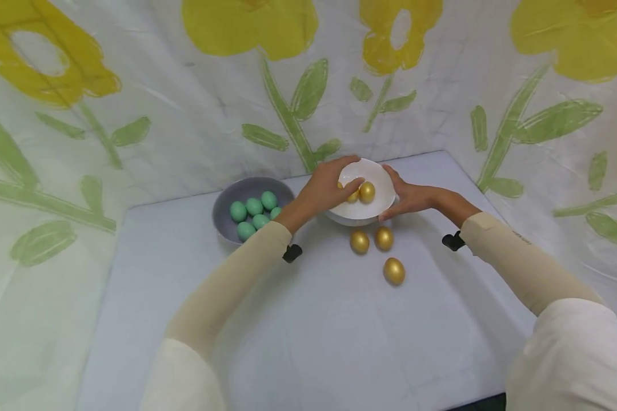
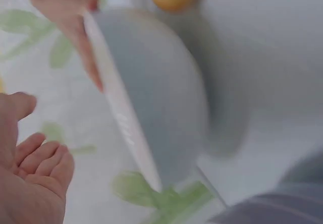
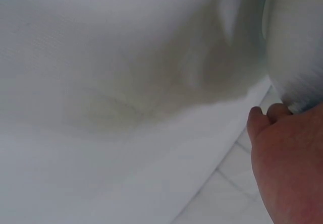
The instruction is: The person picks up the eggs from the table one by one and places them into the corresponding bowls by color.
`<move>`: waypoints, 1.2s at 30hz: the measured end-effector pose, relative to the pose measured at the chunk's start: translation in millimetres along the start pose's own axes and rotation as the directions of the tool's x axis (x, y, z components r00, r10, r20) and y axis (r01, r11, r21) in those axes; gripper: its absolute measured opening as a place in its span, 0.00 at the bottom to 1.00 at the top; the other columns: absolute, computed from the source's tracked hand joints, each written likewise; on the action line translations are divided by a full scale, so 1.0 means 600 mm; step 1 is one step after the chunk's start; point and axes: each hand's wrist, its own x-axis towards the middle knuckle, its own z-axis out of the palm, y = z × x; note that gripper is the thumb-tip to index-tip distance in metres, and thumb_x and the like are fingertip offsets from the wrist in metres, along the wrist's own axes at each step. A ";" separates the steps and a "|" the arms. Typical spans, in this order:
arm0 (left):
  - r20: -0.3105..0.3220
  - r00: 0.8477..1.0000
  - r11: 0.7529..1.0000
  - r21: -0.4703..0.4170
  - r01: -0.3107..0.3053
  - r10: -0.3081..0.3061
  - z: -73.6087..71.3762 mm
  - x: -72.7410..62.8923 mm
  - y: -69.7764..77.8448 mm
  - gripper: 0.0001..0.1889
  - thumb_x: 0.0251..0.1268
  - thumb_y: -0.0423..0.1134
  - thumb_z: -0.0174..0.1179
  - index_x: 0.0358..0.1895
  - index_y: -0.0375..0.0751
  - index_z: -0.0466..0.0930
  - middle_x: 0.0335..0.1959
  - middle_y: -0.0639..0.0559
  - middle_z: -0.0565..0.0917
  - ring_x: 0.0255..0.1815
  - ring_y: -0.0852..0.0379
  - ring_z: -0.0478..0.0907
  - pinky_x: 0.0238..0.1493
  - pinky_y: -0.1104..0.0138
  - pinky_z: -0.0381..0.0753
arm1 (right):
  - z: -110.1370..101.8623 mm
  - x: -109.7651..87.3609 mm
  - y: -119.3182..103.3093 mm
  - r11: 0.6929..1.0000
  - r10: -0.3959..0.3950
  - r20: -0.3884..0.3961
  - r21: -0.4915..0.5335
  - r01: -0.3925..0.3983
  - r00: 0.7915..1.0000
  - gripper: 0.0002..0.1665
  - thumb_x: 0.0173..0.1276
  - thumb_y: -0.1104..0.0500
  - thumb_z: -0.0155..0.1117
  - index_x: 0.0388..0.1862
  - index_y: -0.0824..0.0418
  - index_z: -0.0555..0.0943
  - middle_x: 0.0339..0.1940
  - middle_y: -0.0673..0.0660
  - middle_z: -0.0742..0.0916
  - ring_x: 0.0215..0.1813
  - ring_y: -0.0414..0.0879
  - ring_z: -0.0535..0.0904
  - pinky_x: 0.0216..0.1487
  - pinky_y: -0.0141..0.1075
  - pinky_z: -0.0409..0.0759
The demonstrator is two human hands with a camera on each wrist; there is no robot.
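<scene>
Toward the back of the table, a white bowl holds a few gold eggs. My right hand grips the bowl's right side, thumb low and fingers at the far rim. In the right wrist view, its fingers meet the bowl's outer wall. My left hand reaches over the left rim, the thumb above the eggs. The left wrist view shows that hand with loosely bent fingers, apart from the bowl. Three gold eggs lie on the table in front of the bowl.
To the left stands a grey bowl with several green eggs, partly behind my left forearm. The white table backs onto a hanging sheet with painted yellow flowers.
</scene>
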 end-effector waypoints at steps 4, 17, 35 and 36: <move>-0.124 0.990 0.985 -0.150 -0.086 0.067 -0.008 -0.024 0.050 0.32 0.76 0.51 0.66 0.77 0.43 0.73 0.75 0.51 0.76 0.77 0.58 0.71 0.73 0.67 0.71 | -0.003 -0.002 0.003 1.000 -0.002 0.009 -0.026 0.002 1.000 0.82 0.65 0.44 0.80 0.84 0.51 0.18 0.87 0.61 0.34 0.87 0.61 0.38 0.82 0.65 0.49; -0.032 0.996 0.959 -0.268 -0.087 0.081 0.057 -0.133 0.078 0.29 0.73 0.48 0.70 0.72 0.42 0.78 0.70 0.52 0.82 0.70 0.63 0.77 0.68 0.71 0.76 | 0.004 0.000 0.003 0.999 -0.053 -0.004 0.010 0.053 0.999 0.82 0.63 0.50 0.82 0.85 0.50 0.22 0.86 0.64 0.38 0.86 0.64 0.41 0.80 0.69 0.49; 0.111 0.987 0.993 -0.012 0.114 -0.112 0.133 -0.183 0.018 0.27 0.73 0.48 0.70 0.70 0.41 0.79 0.61 0.51 0.86 0.59 0.52 0.84 0.59 0.61 0.83 | 0.006 0.006 0.002 1.000 -0.029 -0.020 0.002 0.029 0.999 0.82 0.64 0.48 0.81 0.85 0.48 0.21 0.87 0.62 0.36 0.86 0.62 0.40 0.81 0.67 0.49; 0.111 0.987 0.993 -0.003 0.121 -0.120 0.136 -0.182 0.015 0.27 0.73 0.49 0.70 0.69 0.42 0.79 0.61 0.51 0.86 0.58 0.53 0.84 0.58 0.61 0.83 | 0.006 0.006 0.002 1.000 -0.024 -0.020 0.002 0.024 1.000 0.82 0.64 0.48 0.81 0.85 0.48 0.21 0.87 0.62 0.36 0.87 0.62 0.39 0.81 0.67 0.48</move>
